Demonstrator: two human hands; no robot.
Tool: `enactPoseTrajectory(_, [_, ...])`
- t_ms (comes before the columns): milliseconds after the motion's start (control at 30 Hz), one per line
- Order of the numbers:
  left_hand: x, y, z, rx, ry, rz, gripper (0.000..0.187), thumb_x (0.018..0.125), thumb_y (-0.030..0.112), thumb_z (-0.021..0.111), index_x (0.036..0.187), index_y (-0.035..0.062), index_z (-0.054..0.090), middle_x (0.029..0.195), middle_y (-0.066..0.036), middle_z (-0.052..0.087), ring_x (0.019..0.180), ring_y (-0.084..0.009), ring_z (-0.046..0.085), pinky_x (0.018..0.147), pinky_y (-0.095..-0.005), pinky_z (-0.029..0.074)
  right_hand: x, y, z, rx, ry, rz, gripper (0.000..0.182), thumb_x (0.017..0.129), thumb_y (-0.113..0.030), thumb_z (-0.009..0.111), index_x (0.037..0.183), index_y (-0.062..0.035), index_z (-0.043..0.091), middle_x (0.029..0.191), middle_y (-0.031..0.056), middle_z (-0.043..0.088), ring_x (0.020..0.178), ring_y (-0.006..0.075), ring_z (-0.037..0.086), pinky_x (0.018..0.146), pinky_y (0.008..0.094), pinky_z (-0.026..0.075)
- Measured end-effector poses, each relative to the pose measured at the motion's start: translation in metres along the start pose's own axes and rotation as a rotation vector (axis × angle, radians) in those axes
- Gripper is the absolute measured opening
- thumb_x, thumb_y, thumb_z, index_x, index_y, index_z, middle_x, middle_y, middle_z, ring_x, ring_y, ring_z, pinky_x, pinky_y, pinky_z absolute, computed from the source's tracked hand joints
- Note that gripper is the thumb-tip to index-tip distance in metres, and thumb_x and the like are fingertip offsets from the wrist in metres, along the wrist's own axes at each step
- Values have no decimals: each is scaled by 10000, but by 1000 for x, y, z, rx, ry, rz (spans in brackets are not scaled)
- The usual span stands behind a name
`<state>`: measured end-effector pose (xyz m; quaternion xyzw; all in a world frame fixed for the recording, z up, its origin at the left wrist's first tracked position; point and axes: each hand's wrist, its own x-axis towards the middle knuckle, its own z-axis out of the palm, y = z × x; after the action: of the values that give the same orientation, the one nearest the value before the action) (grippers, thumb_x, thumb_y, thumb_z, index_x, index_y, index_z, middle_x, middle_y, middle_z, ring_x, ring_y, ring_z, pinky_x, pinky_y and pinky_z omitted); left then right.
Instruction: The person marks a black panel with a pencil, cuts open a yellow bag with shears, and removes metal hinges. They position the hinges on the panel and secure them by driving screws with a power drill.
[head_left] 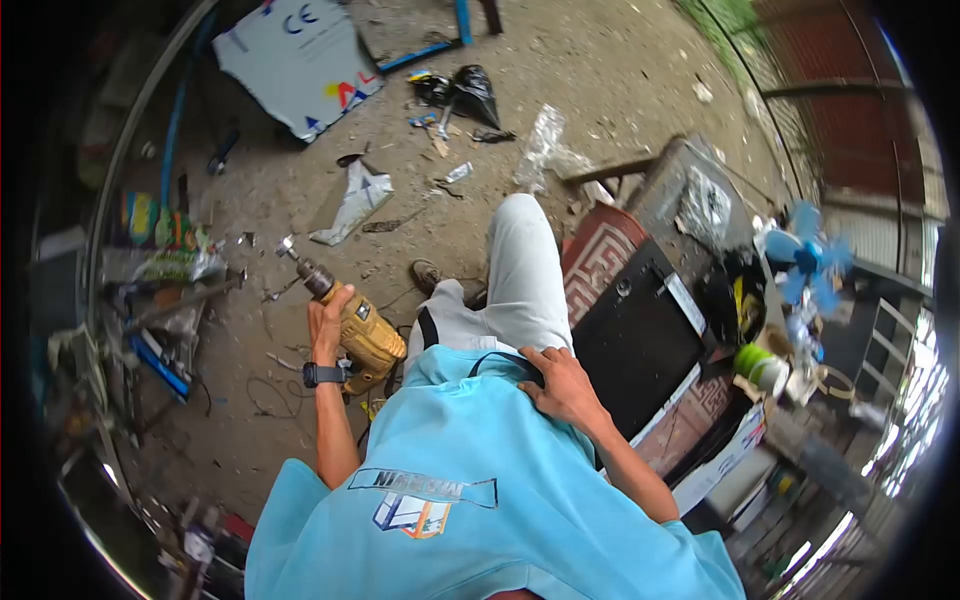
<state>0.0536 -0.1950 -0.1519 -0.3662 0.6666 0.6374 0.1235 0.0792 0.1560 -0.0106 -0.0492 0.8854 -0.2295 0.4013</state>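
Observation:
In the head view my left hand, with a dark watch on its wrist, is closed around the front of a yellow power drill. The drill's metal chuck points up and to the left, away from my body, and its handle hangs near my wrist. My right hand rests at my waist, over the hem of my light blue shirt. A thin black strap runs between its thumb and fingers; its far part is hidden by the hand. My legs in white trousers show beyond.
A black panel leans on a patterned red mat at my right. A blue fan stands farther right. A white sheet, black plastic bags and scraps lie ahead on the dirt ground. Loose cable lies at left.

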Motion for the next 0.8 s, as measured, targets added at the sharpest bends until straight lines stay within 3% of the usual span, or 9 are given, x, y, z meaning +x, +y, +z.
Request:
enactPoseTrajectory(167, [-32,46,-48,-212,239,213,302,768,322,686,794,24,641,739,-51,651,683,-148,617,657,-303,487,85,-57,-26,-116,-223,-229,603,764,-155,706,1322,-69,494,1094,207,603,1057,368,564,918,426,450])
enactPoseTrajectory(233, [-43,49,-58,-315,391,271,297,762,320,708,813,32,653,747,-53,663,688,-150,624,672,-308,496,131,-79,-28,-59,-342,-324,628,759,-86,710,1342,-40,482,1213,197,577,1138,309,560,914,372,464])
enactPoseTrajectory(333, [-74,42,-65,-573,623,418,297,735,309,756,804,37,658,749,-61,665,698,-148,610,691,-316,496,187,-110,-21,-128,-518,-518,664,778,-60,694,1388,-50,432,1254,209,541,1174,313,536,952,404,447])
enactPoseTrajectory(433, [-96,40,-63,-732,949,349,317,740,313,753,814,30,632,775,-65,656,740,-149,596,722,-317,478,296,-124,-10,-370,-682,-833,818,772,-97,709,1472,-93,286,1300,233,496,1223,318,493,995,431,420])
enactPoseTrajectory(500, [-109,40,-59,-878,1140,350,306,753,307,741,819,30,629,772,-55,650,747,-139,594,704,-318,475,309,-193,-2,-501,-738,-823,872,755,-96,729,1484,-98,250,1312,244,494,1227,328,492,1005,445,413])
enactPoseTrajectory(567, [-116,23,-50,-1053,1359,405,296,759,300,735,819,31,627,767,-49,645,738,-135,589,696,-312,472,315,-230,8,-638,-842,-1211,849,756,-55,715,1477,-78,265,1335,250,483,1250,340,475,1013,465,404])
enactPoseTrajectory(600, [-118,22,-43,-1162,1472,459,286,766,294,728,819,33,625,761,-42,640,728,-131,584,687,-307,468,309,-253,8,-539,-986,-1284,847,746,-41,718,1469,-56,276,1345,256,477,1261,349,465,1021,467,392])
enactPoseTrajectory(700, [-132,18,-16,-1421,1637,503,272,792,291,716,863,44,630,805,-29,642,738,-111,587,676,-281,463,278,-300,22,-721,-1099,-1301,799,717,-53,733,1419,-11,353,1323,231,502,1229,329,494,1018,425,389])
enactPoseTrajectory(800, [-139,14,8,-1441,1882,544,304,798,300,716,920,40,620,840,-39,643,764,-119,599,701,-284,478,227,-334,45,-852,-1469,-1061,730,703,-61,739,1355,21,422,1286,188,533,1233,286,469,1077,409,291])
